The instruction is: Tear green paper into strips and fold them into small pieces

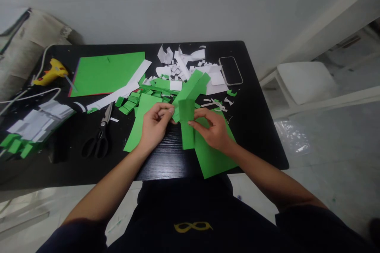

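Note:
A folded green paper piece (186, 110) is held above the black table, made of long strips that cross and bend. My left hand (157, 122) pinches its left side between thumb and fingers. On the other side my right hand (212, 126) grips the piece's right edge, thumb in front. Beneath the hands lie a green sheet (215, 152) on the right and another green sheet (135, 126) on the left. Small folded green paper pieces (129, 104) are heaped just beyond my left hand.
Scissors (99, 138) lie left of my hands, with a yellow glue gun (53, 72) farther back. White paper scraps (178, 71) and a phone (230, 70) occupy the back. At left sits a white-and-green paper assembly (41, 120); a large green sheet (109, 73) lies behind.

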Tool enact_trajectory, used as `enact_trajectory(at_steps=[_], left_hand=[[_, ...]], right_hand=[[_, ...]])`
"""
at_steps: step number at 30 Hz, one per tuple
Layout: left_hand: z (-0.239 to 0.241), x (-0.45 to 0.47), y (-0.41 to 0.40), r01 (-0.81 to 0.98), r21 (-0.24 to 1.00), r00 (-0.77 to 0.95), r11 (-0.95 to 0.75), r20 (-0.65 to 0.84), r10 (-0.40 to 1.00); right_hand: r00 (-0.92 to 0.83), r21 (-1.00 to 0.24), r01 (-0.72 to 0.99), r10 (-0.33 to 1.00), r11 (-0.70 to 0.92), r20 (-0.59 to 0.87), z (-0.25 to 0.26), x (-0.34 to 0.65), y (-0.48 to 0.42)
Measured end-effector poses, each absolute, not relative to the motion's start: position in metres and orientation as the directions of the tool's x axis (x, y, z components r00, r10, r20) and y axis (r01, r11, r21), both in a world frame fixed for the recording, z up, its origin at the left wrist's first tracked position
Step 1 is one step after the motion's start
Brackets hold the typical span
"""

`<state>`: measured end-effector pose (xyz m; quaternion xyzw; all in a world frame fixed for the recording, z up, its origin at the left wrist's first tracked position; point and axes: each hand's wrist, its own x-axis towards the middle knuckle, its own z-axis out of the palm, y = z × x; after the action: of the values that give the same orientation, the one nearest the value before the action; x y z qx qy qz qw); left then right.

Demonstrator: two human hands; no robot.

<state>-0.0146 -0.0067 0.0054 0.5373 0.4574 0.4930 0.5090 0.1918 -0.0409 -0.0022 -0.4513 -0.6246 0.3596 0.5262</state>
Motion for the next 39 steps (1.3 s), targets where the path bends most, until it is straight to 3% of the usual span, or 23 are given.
enact_trajectory(at_steps=[6, 14, 21, 31, 34, 39], left_hand=[[0.008, -0.021, -0.001, 0.012, 0.988, -0.02, -0.152, 0.152, 0.988], [-0.001, -0.017, -0.008, 0.133, 0.958, 0.135, -0.254, 0.236, 0.962], [-0.003, -0.018, -0.012, 0.377, 0.76, 0.229, -0.529, 0.477, 0.848], [-0.007, -0.02, -0.012, 0.368, 0.615, 0.348, -0.698, 0.605, 0.716], [-0.005, -0.02, -0.013, 0.373, 0.639, 0.32, -0.673, 0.592, 0.739], [-0.008, -0.018, -0.013, 0.27, 0.85, 0.265, -0.452, 0.385, 0.884]], right_hand=[[-0.017, -1.0, -0.005, 0.999, 0.031, 0.031, -0.007, 0.191, -0.037], [-0.038, -0.987, -0.065, 0.989, -0.145, -0.143, -0.008, 0.193, -0.032], [-0.112, -0.966, -0.147, 0.974, -0.214, -0.199, -0.007, 0.192, -0.032], [-0.185, -0.979, -0.105, 0.971, -0.172, -0.151, -0.008, 0.191, -0.033], [-0.183, -0.979, -0.11, 0.972, -0.17, -0.148, -0.01, 0.191, -0.033], [-0.155, -0.986, -0.106, 0.981, -0.132, -0.115, -0.008, 0.193, -0.033]])
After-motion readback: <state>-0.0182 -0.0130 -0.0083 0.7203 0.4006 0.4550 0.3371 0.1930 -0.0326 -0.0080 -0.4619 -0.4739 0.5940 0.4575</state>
